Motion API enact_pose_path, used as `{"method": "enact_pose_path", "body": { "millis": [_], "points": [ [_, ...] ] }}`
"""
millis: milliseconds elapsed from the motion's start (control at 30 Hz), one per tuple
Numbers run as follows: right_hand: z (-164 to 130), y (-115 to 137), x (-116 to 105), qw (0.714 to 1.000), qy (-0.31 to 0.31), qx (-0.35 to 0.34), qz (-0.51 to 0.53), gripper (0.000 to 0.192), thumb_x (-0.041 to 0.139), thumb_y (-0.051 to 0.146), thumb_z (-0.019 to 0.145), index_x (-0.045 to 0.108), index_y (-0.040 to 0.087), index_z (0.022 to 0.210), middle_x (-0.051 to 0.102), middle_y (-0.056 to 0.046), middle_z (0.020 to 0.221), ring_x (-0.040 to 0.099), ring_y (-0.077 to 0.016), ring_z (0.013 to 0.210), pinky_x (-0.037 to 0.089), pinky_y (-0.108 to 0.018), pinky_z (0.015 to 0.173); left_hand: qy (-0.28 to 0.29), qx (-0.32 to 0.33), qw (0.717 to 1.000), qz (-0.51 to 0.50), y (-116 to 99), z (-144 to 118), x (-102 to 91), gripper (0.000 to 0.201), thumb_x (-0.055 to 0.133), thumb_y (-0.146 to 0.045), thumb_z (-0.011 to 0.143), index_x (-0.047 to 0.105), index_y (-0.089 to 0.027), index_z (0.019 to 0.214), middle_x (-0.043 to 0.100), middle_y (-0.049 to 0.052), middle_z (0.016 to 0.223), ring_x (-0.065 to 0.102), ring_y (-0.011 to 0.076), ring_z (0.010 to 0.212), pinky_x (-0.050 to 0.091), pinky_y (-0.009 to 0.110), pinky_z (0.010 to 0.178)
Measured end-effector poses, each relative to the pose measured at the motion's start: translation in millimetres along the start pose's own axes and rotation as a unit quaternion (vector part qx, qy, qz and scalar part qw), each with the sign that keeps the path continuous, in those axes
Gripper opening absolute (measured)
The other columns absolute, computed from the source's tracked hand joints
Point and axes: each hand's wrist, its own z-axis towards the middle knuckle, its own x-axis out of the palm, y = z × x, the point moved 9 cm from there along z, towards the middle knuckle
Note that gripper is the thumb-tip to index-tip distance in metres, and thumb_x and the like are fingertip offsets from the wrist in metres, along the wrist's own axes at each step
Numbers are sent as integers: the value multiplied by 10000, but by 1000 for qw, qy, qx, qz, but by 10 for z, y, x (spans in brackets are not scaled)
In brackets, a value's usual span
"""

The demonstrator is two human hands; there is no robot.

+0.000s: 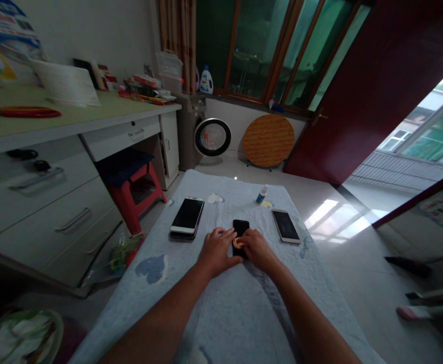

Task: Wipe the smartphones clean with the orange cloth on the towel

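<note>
A black smartphone [241, 226] lies flat on the cloth-covered table in front of me. My left hand [217, 251] grips it from the left, fingers on its upper left edge and thumb near its lower end. In my right hand [257, 247] a small orange pad [238, 243] is pinched and pressed against the screen; the fingers hide part of it. To the left, a white-framed smartphone [187, 215] rests on top of another dark device [182, 235]. A gold-framed smartphone [285, 226] lies at the right, and a small spray bottle [261, 195] stands behind it.
The table wears a pale blue cloth [221, 313] with heart prints. At the left are a desk with drawers [126, 132] and a red stool [140, 194]. Behind stand a washing machine with its round door [212, 137] ajar and a round wooden tabletop [268, 140].
</note>
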Motion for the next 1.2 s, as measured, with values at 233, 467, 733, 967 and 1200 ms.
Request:
{"method": "enact_pose_path", "body": {
  "millis": [233, 467, 733, 967, 1200],
  "points": [
    [239, -466, -71, 990, -54, 118, -47, 299, 447, 142, 921, 714, 197, 1044, 608, -81, 965, 514, -183, 943, 350, -257, 835, 8, 1, 1000, -1, -2, 9, 4, 740, 719, -519, 693, 491, -271, 1352, 487, 37, 1443, 389, 326, 1265, 343, 480, 1019],
    [616, -332, -27, 984, -56, 121, -117, 291, 428, 211, 953, 715, 197, 1003, 613, -106, 973, 507, -202, 956, 336, -286, 849, 5, 6, 1000, -1, 8, 10, 11, 729, 723, -507, 689, 495, -278, 1342, 489, 32, 1440, 390, 336, 1259, 343, 494, 1020],
    [775, -273, 8, 988, -5, 93, -122, 293, 433, 321, 964, 694, 232, 1065, 609, -92, 1054, 530, -198, 951, 347, -304, 841, -1, 6, 1000, 3, -49, -1, -56, 699, 711, -504, 694, 502, -286, 1325, 525, 23, 1398, 424, 336, 1216, 383, 493, 973],
    [539, -676, -101, 973, -2, 180, -143, 269, 460, 281, 941, 685, 225, 1077, 626, -97, 1054, 537, -214, 980, 347, -302, 828, -7, -4, 1000, 12, -45, 9, -26, 682, 696, -522, 701, 534, -257, 1308, 525, 51, 1400, 407, 336, 1240, 364, 496, 994],
    [207, -723, -64, 964, -24, 220, -151, 301, 413, 263, 963, 687, 146, 997, 667, -128, 981, 567, -203, 940, 331, -295, 822, -16, 6, 1000, 16, -30, 4, -3, 710, 703, -536, 695, 530, -235, 1314, 516, 59, 1414, 405, 335, 1249, 368, 491, 986]
  ]
}}
